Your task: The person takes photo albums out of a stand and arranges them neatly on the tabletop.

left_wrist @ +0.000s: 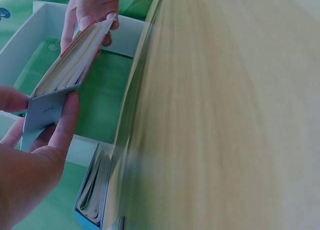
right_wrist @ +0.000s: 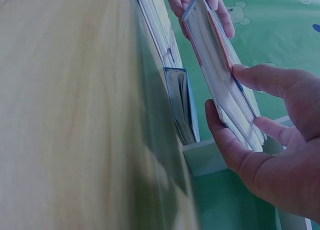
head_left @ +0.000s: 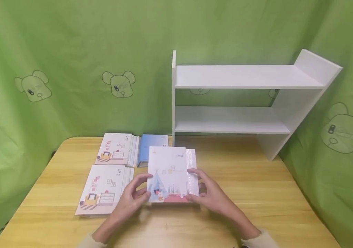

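A small photo album [head_left: 168, 162] with a pale cover, printed with a blue tent and a pink strip along the bottom, is held up over the table between both hands. My left hand [head_left: 131, 196] grips its left side, thumb near the lower corner; in the left wrist view those fingers hold the grey-blue spine [left_wrist: 45, 113]. On the opposite side my right hand [head_left: 210, 193] pinches the edge where clear plastic sleeves [head_left: 192, 172] stick out past the cover. The right wrist view shows the page edges [right_wrist: 220, 85] between thumb and fingers.
A white two-tier shelf [head_left: 232, 119] stands at the back right. Left of it lie a blue album [head_left: 153, 141] and two piles of pale albums, a back pile [head_left: 112, 148] and a front pile [head_left: 99, 189]. Green cloth [head_left: 80, 113] hangs behind the wooden table [head_left: 257, 199].
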### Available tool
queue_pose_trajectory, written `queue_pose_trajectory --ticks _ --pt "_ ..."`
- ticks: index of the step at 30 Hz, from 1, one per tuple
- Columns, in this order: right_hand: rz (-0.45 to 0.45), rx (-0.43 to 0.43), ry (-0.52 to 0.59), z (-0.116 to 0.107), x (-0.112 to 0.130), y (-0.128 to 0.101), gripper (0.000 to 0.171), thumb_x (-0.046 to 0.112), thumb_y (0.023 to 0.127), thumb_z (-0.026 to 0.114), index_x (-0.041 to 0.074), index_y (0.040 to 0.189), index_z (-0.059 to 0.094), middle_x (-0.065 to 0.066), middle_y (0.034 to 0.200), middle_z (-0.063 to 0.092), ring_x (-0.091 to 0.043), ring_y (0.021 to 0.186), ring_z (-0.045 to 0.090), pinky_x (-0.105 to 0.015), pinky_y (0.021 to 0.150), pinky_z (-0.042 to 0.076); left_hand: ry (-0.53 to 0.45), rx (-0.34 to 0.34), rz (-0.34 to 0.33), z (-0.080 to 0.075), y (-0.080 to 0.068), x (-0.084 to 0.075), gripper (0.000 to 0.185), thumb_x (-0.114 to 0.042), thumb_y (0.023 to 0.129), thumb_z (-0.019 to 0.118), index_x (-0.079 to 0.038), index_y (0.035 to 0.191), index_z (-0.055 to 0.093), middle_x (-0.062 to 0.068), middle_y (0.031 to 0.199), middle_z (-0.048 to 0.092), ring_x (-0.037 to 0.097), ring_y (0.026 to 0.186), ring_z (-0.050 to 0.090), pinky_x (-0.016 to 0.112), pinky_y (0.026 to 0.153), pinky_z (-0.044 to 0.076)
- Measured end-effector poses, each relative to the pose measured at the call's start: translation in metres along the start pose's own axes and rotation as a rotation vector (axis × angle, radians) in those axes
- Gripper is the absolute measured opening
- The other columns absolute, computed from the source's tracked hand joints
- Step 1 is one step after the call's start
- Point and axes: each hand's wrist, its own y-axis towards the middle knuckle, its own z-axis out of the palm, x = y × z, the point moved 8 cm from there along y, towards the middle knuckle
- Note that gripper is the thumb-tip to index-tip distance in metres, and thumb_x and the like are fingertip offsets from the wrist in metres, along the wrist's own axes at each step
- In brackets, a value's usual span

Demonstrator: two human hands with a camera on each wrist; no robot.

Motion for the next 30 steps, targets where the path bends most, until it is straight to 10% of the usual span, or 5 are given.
queue_pose_trajectory --ticks 7,30 --pt "0.003 0.008 -0.002 0.011 -0.001 0.003 0.086 0.004 0.080 0.086 0.013 0.153 0.042 -0.023 0.141 0.050 -0.035 0.103 0.069 -0.032 0.073 0.064 0.003 -0.022 -0.026 -0.009 -0.006 0.004 0.056 0.008 0.088 0.066 -0.002 0.141 0.051 0.018 0.150 0.047 0.021 0.134 0.051 0.039 0.108 0.049" --pt "0.034 0.008 0.006 0.033 -0.013 0.008 0.085 0.004 0.079 0.087 0.014 0.151 0.043 -0.021 0.137 0.054 -0.033 0.103 0.069 -0.032 0.073 0.064 -0.031 -0.034 -0.142 -0.023 -0.018 0.016 0.057 0.011 0.087 0.065 -0.001 0.140 0.051 0.023 0.148 0.050 0.045 0.131 0.050 0.035 0.099 0.056"
